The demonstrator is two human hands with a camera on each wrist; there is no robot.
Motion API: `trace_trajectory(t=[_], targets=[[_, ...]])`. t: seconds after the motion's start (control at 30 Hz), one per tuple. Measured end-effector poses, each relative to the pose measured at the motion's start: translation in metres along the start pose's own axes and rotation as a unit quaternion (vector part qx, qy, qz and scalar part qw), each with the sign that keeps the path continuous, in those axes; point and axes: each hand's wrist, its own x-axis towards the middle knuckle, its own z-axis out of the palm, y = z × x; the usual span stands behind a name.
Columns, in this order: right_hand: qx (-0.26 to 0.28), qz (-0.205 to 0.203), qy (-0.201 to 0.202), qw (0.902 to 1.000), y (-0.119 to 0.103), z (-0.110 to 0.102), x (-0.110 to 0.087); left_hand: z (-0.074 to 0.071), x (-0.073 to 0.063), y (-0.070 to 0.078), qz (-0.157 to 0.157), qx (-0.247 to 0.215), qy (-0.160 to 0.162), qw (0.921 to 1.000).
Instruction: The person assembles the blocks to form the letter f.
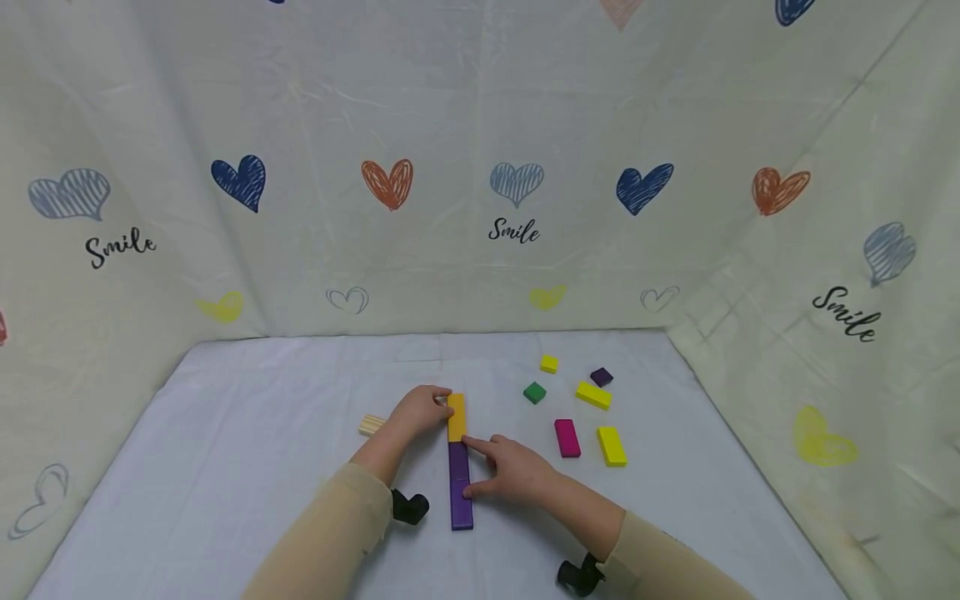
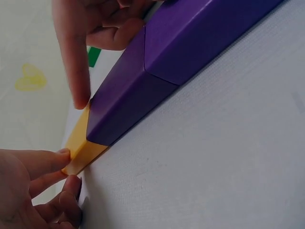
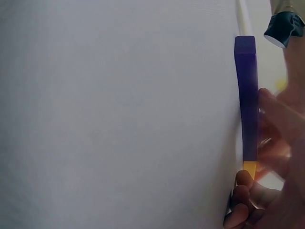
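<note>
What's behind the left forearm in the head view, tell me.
Pale striped wood peeks out beside the left forearm; whatever lies behind the arm is covered, so the wood's full length cannot be told.

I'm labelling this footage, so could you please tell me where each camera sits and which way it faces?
Head: on the person's head, facing forward and down at the table; left hand, right hand and sleeves show.
Left wrist: on that wrist, facing slantwise along the purple blocks toward the orange block; both hands show.
Right wrist: on that wrist, facing the table and those blocks; fingers show, whose is unclear.
Both wrist views share the orange block and purple blocks.
</note>
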Motion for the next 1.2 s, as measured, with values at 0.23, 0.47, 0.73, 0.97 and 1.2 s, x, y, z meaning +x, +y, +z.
trace_trajectory(t=[0.23,0.47,0.73,0.97,1.2], targets=[[-0.003,-0.001,-0.006,1.0000,0.000,-0.001,0.002,0.001,0.002,-0.002,-0.008,-0.004,0.003,1.0000],[0.000,0.004,-0.010,0.9999,-0.001,-0.003,0.003,0.000,-0.002,-0.003,-0.020,-0.014,0.008,0.9997],[0.002,0.010,-0.015,0.9998,-0.002,-0.003,0.003,-0.015,-0.009,-0.010,-0.008,-0.030,0.043,0.9986],[0.003,0.013,-0.017,0.9998,-0.001,-0.003,0.002,-0.036,-0.023,-0.024,-0.012,-0.062,0.066,0.9958],[0.001,0.010,-0.016,0.9998,0.001,-0.002,0.001,-0.058,-0.043,-0.050,-0.009,-0.037,0.074,0.9965]])
